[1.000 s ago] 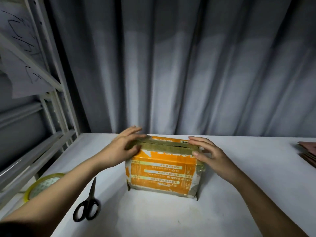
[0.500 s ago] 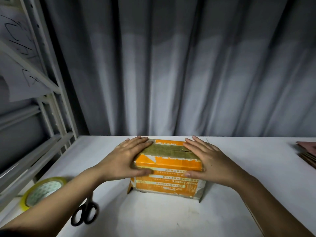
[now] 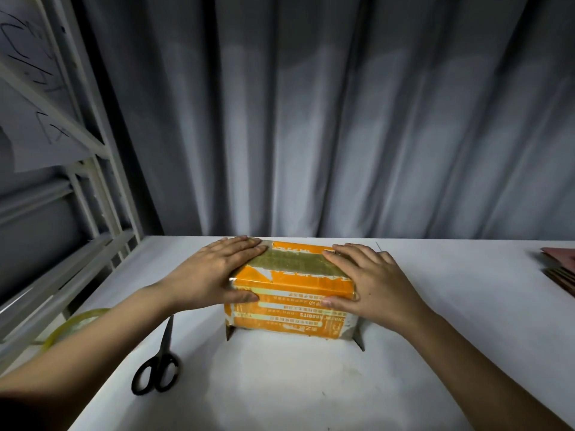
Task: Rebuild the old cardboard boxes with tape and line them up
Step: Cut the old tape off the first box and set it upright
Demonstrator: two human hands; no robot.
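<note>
An orange cardboard box (image 3: 292, 293) with white print stands on the white table (image 3: 280, 384), a strip of tape running along its closed top. My left hand (image 3: 214, 272) lies flat over the box's left end, fingers straight on top and the thumb against the front face. My right hand (image 3: 370, 281) lies the same way over the right end, thumb on the front face. Two small bottom flaps stick out at the box's lower front corners.
Black scissors (image 3: 157, 365) lie on the table left of the box. A roll of clear tape (image 3: 70, 325) sits at the table's left edge beside a white metal rack (image 3: 93, 194). Flattened brown cardboard (image 3: 563, 269) lies at the far right. A grey curtain hangs behind.
Both hands slid from the box's upper edges onto its top and ends, pressing down flat. The box's top now faces up more squarely.
</note>
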